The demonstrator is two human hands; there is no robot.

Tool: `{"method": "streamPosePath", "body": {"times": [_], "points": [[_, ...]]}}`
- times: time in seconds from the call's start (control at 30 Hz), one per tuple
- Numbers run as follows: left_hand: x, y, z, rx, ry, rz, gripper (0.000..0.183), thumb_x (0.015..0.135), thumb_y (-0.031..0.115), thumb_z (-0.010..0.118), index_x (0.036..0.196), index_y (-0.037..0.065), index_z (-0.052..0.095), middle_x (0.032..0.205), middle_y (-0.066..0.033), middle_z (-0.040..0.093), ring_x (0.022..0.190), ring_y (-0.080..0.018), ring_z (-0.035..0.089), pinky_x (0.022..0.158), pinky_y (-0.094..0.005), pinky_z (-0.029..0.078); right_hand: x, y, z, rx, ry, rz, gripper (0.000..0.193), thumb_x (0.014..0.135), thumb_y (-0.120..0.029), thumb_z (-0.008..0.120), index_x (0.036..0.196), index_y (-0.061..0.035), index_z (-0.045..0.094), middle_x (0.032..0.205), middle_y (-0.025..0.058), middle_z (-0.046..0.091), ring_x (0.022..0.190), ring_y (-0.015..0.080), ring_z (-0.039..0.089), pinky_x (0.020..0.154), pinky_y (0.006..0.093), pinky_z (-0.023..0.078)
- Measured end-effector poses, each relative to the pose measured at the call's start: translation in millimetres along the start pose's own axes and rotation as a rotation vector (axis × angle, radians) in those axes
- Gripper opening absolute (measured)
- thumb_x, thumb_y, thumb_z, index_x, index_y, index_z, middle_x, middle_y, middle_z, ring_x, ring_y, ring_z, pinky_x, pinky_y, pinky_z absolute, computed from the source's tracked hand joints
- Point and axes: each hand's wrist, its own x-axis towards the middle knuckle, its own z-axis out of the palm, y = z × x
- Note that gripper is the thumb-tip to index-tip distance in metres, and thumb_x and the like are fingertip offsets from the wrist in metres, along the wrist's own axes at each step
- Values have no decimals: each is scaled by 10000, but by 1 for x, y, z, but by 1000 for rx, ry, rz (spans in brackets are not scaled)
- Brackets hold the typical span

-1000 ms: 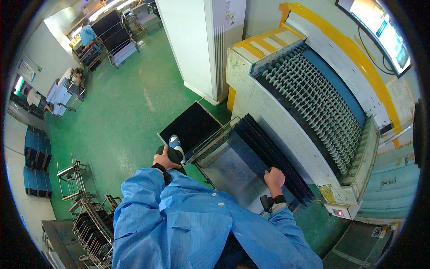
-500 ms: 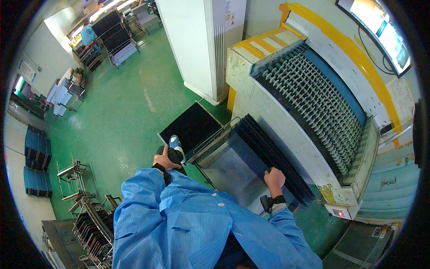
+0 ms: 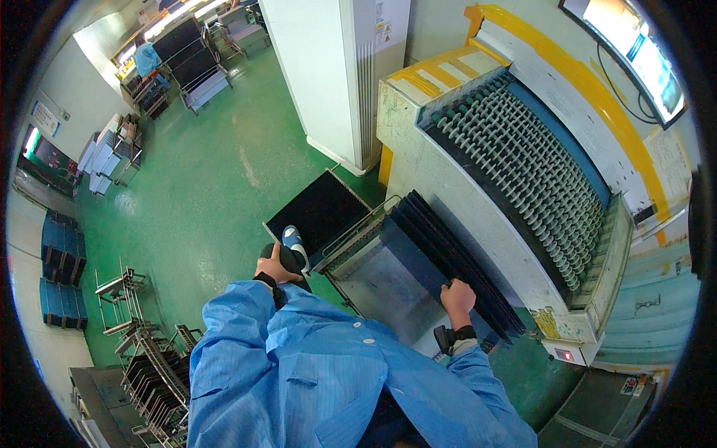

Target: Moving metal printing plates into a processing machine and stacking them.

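No words or numbers are legible. Small yellow warning labels [image 3: 384, 31] stand on the far white cabinet [image 3: 321, 82], and a printed sheet [image 3: 45, 118] hangs on the far left wall [image 3: 66, 84]. Near right, a small display [image 3: 565, 355] glows red on the roller machine [image 3: 523, 179].

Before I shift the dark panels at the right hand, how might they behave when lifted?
The dark panels look stiff, holding flat while standing on edge. Being thin and closely packed, they could tip or knock together. The smooth sheen on the nearest one, at the right hand, suggests it may be slippery.
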Motion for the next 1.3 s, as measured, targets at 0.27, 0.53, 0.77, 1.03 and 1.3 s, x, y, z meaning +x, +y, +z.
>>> {"method": "streamPosePath", "body": {"times": [0.27,0.53,0.77,1.03,1.3], "points": [[-1,1,-2,-14,-24,-7,1461,457,638,906,1588,212,86,1318,-333,518,1183,-417,585,1019,-427,484,0,1,3,5,15,6,360,820,-323,714,1089,-84,732,1022,176,721,974,349,691,847,434,545],[0,0,-1,-26,-24,-5,1463,451,641,906,1588,229,84,1338,-335,497,1202,-417,573,1029,-429,479,2,2,5,-10,22,3,324,818,-329,714,1025,-81,741,995,175,724,952,353,695,837,440,547],[2,-1,1,-20,-19,-8,1461,446,635,909,1588,244,86,1338,-335,492,1203,-419,573,1029,-436,481,1,2,5,-5,26,-10,329,821,-326,711,1037,-80,740,1001,175,724,955,353,694,840,441,546],[1,0,1,-10,-9,-14,1447,456,636,903,1587,241,91,1327,-334,503,1199,-422,573,1020,-436,486,1,3,5,-9,20,-15,343,824,-328,708,1055,-76,735,1017,176,722,969,350,691,843,442,545],[-3,3,-4,15,-9,9,1449,464,641,898,1587,199,95,1326,-321,525,1196,-418,575,1028,-421,478,0,1,1,-6,3,-6,376,824,-335,708,1097,-77,727,1042,174,719,984,345,689,851,442,542]]}}
